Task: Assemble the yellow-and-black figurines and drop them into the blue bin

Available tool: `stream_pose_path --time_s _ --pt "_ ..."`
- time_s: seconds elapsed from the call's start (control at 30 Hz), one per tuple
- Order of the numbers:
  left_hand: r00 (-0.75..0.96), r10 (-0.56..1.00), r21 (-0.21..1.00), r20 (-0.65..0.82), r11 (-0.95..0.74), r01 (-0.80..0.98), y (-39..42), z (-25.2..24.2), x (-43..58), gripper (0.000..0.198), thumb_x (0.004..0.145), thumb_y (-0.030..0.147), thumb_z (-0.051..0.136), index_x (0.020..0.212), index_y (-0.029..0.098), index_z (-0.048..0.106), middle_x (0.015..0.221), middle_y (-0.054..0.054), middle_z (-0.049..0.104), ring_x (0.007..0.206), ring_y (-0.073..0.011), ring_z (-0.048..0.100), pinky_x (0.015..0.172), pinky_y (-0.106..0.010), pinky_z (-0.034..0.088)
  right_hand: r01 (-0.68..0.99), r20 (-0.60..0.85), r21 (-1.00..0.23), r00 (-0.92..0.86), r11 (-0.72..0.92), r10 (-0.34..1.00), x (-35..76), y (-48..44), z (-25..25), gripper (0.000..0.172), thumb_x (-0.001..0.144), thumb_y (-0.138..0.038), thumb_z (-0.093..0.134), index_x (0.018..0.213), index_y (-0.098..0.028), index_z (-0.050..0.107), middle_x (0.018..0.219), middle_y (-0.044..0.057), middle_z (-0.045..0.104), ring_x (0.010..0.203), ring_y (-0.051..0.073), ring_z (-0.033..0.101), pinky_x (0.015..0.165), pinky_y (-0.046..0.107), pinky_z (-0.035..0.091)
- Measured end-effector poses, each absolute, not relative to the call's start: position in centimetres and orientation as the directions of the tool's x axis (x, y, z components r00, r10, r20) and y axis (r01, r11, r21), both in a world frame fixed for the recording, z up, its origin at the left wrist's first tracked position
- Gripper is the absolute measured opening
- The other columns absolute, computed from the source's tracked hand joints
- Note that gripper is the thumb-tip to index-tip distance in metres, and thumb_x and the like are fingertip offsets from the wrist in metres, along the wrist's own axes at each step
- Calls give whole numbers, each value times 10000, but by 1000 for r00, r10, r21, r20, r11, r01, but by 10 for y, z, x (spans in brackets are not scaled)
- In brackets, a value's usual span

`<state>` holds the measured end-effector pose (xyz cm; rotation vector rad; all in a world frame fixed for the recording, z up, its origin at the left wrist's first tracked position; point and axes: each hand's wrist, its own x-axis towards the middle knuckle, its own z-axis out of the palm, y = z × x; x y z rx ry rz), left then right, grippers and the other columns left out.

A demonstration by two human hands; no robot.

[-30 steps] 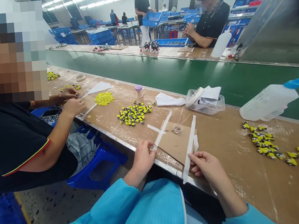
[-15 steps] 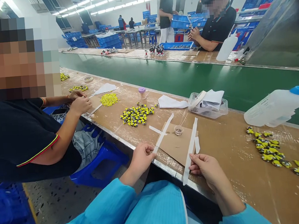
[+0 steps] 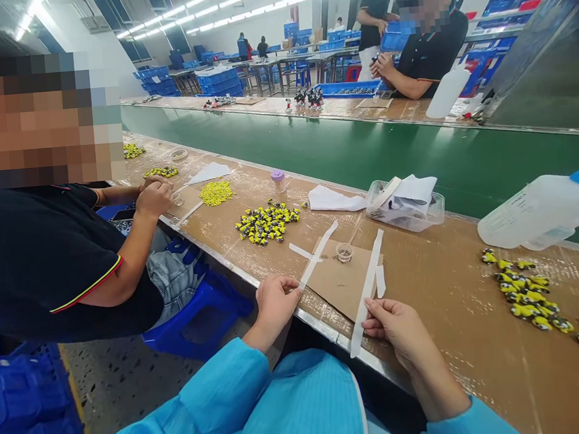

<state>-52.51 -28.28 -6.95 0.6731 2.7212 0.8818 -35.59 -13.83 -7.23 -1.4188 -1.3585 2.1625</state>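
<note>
Head view: the left hand pinches the end of a white strip, and the right hand grips a second white strip, both at the table edge. The strips rest across a cardboard sheet bearing a small clear cup.

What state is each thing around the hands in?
Left hand: pinching the end of a white strip.
Right hand: pinching a second white strip.
Cardboard sheet: flat on the bench.
Clear cup: upright on the cardboard.
Plastic tub: open, holding white paper.
Purple-capped jar: upright, capped.
</note>
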Motion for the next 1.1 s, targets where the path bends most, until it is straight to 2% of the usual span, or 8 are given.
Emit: stream_pose_path --time_s 0.2,0.43,0.73,1.1 --pt "-883 467 591 -41 724 355 -278 -70 -527 96 682 214 667 766 193 710 790 -37 652 791 -176 583 739 -302 444 268 -602 -790 -513 -552 612 -357 -139 -71 228 681 -295 709 624 -150 542 439 -4 593 369 76 541 417 161 477" --pt "-823 567 610 -37 665 430 -298 -66 -519 167 643 193 707 810 195 693 824 -21 640 805 -166 577 757 -293 447 269 -597 -793 -516 -546 614 -357 -139 -70 207 697 -283 691 656 -142 545 437 4 599 370 74 540 423 153 470" --pt "-881 472 538 -8 745 395 -286 -66 -509 152 671 248 688 823 248 693 879 -19 651 930 -225 548 825 -363 377 270 -599 -791 -528 -549 603 -353 -140 -74 237 677 -308 715 661 -148 541 458 6 613 397 87 569 447 168 494" --pt "-878 479 532 3 742 407 -282 -67 -509 142 681 242 681 821 222 686 865 -25 664 897 -211 579 792 -337 400 246 -580 -802 -538 -544 612 -352 -143 -75 276 640 -333 751 666 -138 558 481 8 626 432 89 591 462 167 507"
